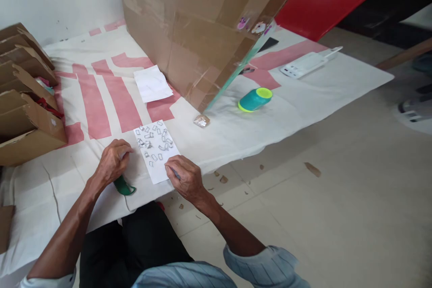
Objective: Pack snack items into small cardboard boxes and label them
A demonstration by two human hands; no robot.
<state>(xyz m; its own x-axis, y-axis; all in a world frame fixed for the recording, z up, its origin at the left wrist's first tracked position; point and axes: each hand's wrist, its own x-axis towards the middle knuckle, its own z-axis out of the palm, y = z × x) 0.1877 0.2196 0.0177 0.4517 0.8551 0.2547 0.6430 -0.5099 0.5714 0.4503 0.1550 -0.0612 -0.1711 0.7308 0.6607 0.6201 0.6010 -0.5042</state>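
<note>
A white sheet of paper (157,173) lies near the table's front edge, with several small rectangular loops (154,157), outlined in dark grey, scattered over it. My left hand (113,159) is just left of the sheet, its fingers curled and pressed together; what they hold, if anything, is hidden. A green strip (124,186), looking like folded ribbon, shows just below that hand; I cannot tell whether the two touch. Over the sheet's lower right edge is my right hand (185,176), closed, with a small dark bluish bit showing between the fingers, too small to name.
A large taped cardboard box (202,31) stands behind the sheet. Several open cardboard boxes (33,139) are at left. Further right are a teal and yellow cylinder (254,100), a small clear packet (201,120) and a white power strip (303,65). Folded white paper (152,83) lies further back.
</note>
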